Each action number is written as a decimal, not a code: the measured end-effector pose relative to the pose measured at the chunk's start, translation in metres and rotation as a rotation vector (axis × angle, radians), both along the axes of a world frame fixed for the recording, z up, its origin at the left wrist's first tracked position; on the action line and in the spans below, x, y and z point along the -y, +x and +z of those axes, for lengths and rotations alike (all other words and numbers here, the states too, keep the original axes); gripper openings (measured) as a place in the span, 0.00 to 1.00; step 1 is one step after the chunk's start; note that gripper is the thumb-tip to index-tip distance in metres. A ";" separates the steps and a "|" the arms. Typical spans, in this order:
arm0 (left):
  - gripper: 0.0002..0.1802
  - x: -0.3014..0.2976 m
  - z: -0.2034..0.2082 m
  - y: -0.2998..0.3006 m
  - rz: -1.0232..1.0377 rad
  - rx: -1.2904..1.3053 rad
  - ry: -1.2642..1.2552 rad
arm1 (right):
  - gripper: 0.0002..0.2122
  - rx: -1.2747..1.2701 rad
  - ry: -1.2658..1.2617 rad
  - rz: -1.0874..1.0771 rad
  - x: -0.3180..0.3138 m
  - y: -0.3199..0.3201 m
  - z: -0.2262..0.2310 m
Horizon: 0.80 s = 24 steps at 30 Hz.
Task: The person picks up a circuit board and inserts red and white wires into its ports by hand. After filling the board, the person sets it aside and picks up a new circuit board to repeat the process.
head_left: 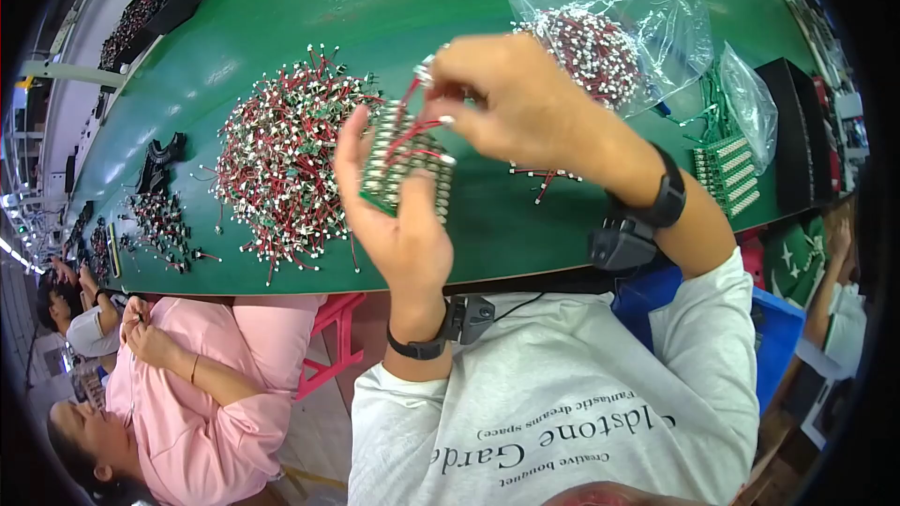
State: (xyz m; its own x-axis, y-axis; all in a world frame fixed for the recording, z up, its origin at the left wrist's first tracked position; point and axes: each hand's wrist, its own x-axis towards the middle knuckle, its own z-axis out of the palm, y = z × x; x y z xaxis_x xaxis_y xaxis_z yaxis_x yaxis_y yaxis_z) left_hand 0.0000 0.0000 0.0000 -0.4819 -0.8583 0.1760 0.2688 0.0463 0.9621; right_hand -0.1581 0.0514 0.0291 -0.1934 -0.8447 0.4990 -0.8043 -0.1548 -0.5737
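My left hand (408,234) holds up a panel of small circuit boards (380,164) above the green table (422,0), its fingers along one side and the thumb across the front. Rows of pale metallic parts cover the panel. Several red wire leads with white connectors (410,138) lie across or stick out from it. Over the panel's upper right, my right hand (525,98) has its thumb and fingers pinched around a red lead with a white connector. The fingertips are slightly blurred, and their exact hold is partly hidden.
Left of my hands lies a large heap of red-wired connectors (286,159). A clear bag (680,23) holds more leads (591,52). Further right are stacked board panels (727,173) and a black box (792,136). A person in pink (202,384) sits at left.
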 end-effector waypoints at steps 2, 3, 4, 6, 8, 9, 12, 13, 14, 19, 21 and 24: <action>0.32 0.010 0.001 0.004 0.107 -0.039 0.062 | 0.05 0.055 -0.018 -0.034 -0.003 -0.015 0.008; 0.32 0.018 0.004 0.006 0.104 -0.075 0.110 | 0.05 0.048 -0.027 -0.047 -0.001 -0.024 0.002; 0.33 0.020 0.005 0.008 0.124 -0.110 0.140 | 0.06 -0.060 0.028 -0.083 -0.002 -0.033 -0.006; 0.33 0.021 0.002 0.010 0.158 -0.144 0.172 | 0.07 -0.118 0.178 -0.164 -0.001 -0.030 -0.021; 0.33 0.019 -0.001 0.009 0.136 -0.142 0.185 | 0.07 -0.164 0.167 -0.194 0.003 -0.026 -0.041; 0.33 0.019 -0.002 0.011 0.120 -0.133 0.197 | 0.07 -0.204 0.154 -0.217 0.007 -0.022 -0.050; 0.33 0.021 -0.002 0.016 0.127 -0.131 0.213 | 0.06 -0.244 0.234 -0.217 0.010 -0.028 -0.058; 0.33 0.021 -0.001 0.017 0.145 -0.125 0.220 | 0.06 -0.257 0.265 -0.180 0.010 -0.030 -0.056; 0.33 0.022 -0.001 0.017 0.148 -0.125 0.221 | 0.06 -0.258 0.266 -0.176 0.010 -0.032 -0.053; 0.32 0.024 -0.002 0.017 0.110 -0.170 0.297 | 0.04 0.050 0.095 -0.027 0.012 -0.029 -0.037; 0.32 0.025 -0.004 0.016 0.102 -0.185 0.300 | 0.04 0.138 0.106 -0.007 0.011 -0.025 -0.032; 0.32 0.026 -0.006 0.014 0.084 -0.201 0.325 | 0.04 0.168 0.069 0.037 0.010 -0.018 -0.028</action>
State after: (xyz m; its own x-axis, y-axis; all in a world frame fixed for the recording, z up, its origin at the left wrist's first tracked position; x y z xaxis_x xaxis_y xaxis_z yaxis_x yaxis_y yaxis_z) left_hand 0.0139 -0.0259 -0.0056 -0.3910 -0.9200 -0.0282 0.4613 -0.2224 0.8589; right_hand -0.1765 0.0411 0.0006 -0.2376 -0.8839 0.4028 -0.6907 -0.1378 -0.7099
